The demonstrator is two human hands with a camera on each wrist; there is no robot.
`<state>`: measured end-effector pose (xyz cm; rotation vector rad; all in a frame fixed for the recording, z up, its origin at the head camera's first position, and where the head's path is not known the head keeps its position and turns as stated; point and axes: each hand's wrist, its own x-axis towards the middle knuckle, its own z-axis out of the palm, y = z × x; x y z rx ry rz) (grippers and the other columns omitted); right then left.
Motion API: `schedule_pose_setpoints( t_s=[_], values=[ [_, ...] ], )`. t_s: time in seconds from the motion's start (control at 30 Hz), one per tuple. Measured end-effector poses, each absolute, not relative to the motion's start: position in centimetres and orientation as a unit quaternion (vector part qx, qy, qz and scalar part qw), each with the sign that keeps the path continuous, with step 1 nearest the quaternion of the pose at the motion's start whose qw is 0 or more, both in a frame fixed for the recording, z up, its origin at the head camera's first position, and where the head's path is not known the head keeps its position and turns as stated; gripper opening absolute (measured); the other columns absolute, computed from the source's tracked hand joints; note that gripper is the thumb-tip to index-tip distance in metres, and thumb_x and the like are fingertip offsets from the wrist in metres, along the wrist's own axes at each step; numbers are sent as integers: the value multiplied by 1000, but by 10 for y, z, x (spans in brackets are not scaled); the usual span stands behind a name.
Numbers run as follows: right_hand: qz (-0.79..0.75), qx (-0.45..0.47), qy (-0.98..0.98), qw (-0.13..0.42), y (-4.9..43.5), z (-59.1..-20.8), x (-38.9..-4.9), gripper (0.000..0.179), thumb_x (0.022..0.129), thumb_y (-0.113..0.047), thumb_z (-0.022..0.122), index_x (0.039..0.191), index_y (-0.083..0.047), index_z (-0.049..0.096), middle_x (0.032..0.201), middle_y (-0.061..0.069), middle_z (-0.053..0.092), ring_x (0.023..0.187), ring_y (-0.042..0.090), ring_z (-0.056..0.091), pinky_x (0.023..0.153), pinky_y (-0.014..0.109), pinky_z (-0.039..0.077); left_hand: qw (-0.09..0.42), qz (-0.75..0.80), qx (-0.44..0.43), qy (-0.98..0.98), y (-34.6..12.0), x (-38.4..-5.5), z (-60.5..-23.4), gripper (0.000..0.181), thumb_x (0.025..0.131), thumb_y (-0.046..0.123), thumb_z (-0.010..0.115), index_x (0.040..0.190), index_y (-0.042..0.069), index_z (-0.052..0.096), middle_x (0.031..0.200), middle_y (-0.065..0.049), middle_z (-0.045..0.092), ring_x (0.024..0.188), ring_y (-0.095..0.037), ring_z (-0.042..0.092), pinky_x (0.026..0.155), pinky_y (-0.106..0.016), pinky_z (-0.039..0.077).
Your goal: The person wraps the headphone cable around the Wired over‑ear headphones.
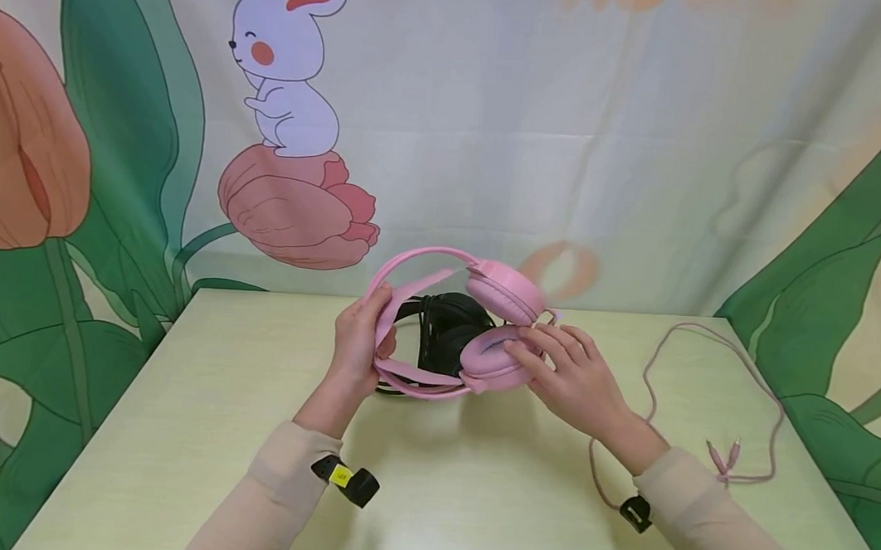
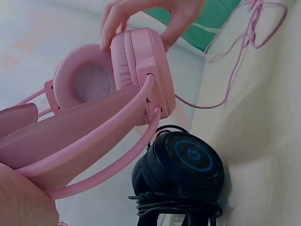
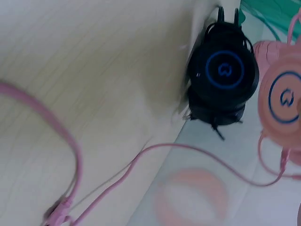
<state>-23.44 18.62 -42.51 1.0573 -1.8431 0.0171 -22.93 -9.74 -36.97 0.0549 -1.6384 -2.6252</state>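
Observation:
A pink pair of over-ear headphones (image 1: 505, 290) is held up above the table, ear cups toward the right. My left hand (image 1: 356, 344) grips its headband. At the nearer ear cup (image 2: 149, 70), my right hand (image 1: 583, 384) holds the edge, fingers on the cushion side, as the left wrist view also shows. Behind and below lies a black pair of headphones (image 1: 456, 321), its dark cable (image 2: 174, 205) bundled by the headband. The right wrist view shows a blue ring logo on a black ear cup (image 3: 225, 70) and on a pink one (image 3: 282, 101).
A pink cable (image 1: 781, 417) loops over the right side of the table (image 1: 201, 429), ending in two plugs (image 1: 722, 460). A printed cloth (image 1: 447, 142) with a rabbit and tulips hangs behind the table and along its sides.

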Motion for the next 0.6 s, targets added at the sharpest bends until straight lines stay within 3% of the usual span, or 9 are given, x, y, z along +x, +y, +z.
schedule_pose_setpoints(
  t_s=[0.23,0.33,0.6],
  values=[
    [99,355,-802,471,205,-434,-241,48,86,-23,54,128,0,49,115,18,55,100,35,51,80,46,41,21,-861,-3,-508,-104,-230,-369,29,92,25,53,65,14,52,42,7,34,33,-5,27,34,-19,20],
    [146,296,-841,429,209,-437,-240,57,80,-21,61,130,0,44,115,18,53,101,35,51,80,46,41,20,-860,-15,-510,-107,-229,-369,29,92,25,52,66,14,52,42,8,34,33,-5,27,34,-19,20],
    [248,187,-898,313,207,-443,-245,56,80,-12,66,128,5,41,115,21,52,101,34,51,83,46,43,14,-868,-18,-495,-111,-228,-371,29,91,16,48,62,13,48,40,7,33,33,-5,25,33,-18,19]
  ],
)
